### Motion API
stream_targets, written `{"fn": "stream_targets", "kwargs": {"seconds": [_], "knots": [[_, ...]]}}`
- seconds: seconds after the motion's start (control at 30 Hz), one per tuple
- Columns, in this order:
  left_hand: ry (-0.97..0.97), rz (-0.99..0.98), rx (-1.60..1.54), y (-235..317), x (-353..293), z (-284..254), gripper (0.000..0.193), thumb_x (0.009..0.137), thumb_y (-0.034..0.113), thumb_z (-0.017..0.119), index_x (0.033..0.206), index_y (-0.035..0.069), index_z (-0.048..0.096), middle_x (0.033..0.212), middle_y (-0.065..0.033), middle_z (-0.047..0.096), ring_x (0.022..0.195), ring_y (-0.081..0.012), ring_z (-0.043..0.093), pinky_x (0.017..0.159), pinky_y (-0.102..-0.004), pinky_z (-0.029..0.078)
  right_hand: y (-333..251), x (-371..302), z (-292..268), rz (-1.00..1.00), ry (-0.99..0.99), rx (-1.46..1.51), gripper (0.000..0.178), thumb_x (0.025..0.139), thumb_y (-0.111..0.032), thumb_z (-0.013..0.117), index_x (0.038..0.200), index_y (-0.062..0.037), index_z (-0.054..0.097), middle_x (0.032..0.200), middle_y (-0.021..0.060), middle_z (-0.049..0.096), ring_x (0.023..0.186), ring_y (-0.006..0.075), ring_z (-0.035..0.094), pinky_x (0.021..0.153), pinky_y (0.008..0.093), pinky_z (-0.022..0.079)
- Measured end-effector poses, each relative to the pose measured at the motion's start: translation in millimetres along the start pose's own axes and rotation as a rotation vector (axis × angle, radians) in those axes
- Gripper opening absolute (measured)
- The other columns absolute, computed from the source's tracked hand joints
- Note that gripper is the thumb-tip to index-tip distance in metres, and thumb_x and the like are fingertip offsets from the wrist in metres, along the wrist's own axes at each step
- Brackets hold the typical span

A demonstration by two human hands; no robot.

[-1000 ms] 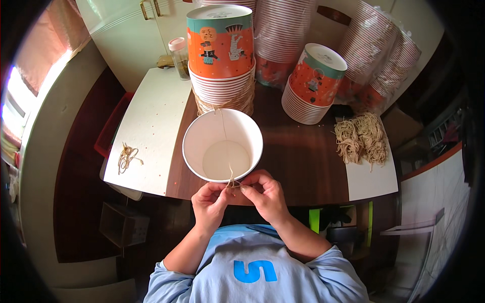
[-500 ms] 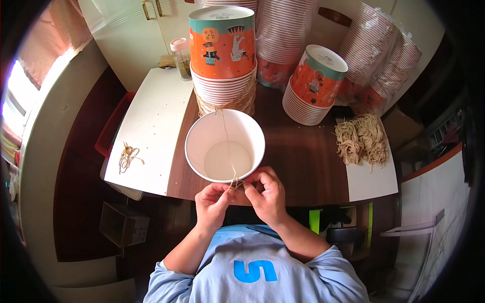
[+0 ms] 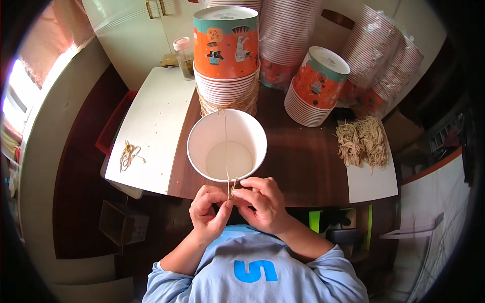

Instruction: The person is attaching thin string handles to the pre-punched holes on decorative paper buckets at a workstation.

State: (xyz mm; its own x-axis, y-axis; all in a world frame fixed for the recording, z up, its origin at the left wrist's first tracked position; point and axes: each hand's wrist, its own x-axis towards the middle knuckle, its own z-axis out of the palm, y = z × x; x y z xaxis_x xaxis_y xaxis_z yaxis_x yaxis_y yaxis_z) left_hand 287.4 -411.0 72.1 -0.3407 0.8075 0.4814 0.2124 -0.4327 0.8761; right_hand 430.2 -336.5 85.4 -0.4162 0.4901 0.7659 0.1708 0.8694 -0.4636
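A white-lined paper bucket (image 3: 202, 139) stands open side up near the table's front edge. Thin tan string (image 3: 227, 156) hangs from its far rim, crosses the inside and comes out over the near rim. Just in front of that rim, my left hand (image 3: 208, 214) pinches the string between thumb and forefinger. My right hand (image 3: 265, 207) closes on the same string from the other side, its fingertips close to the left thumb. A small loop or knot seems to lie between the fingertips, too fine to make out.
Behind the bucket rises a tall stack of orange and green paper buckets (image 3: 226, 50), upside down, string round its lower part. A shorter stack (image 3: 317, 86) stands to the right, with plastic-wrapped stacks (image 3: 371, 45) behind. String bundles (image 3: 362, 141) lie right, a small tangle (image 3: 131, 155) left.
Both hands have drawn slightly back from the bucket's rim toward my body, pulling the string ends with them. The bucket stays in place.
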Motion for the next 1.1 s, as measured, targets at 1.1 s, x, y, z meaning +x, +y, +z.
{"fn": "stream_targets", "kwargs": {"seconds": [1.1], "knots": [[-0.274,-0.129,-0.774,-15.9,41.4,-35.4,0.012,0.078,0.011,0.063,0.070,0.006,0.057,0.082,-0.0062,0.055,0.105,-0.0283,0.050,0.099,-0.0451,0.031,32.0,85.0,-42.7,0.168,-0.272,-0.237,0.043,0.069,-0.017,0.076,0.107,-0.0049,0.059,0.097,0.0123,0.059,0.085,0.0307,0.062,0.072,0.0416,0.051]]}}
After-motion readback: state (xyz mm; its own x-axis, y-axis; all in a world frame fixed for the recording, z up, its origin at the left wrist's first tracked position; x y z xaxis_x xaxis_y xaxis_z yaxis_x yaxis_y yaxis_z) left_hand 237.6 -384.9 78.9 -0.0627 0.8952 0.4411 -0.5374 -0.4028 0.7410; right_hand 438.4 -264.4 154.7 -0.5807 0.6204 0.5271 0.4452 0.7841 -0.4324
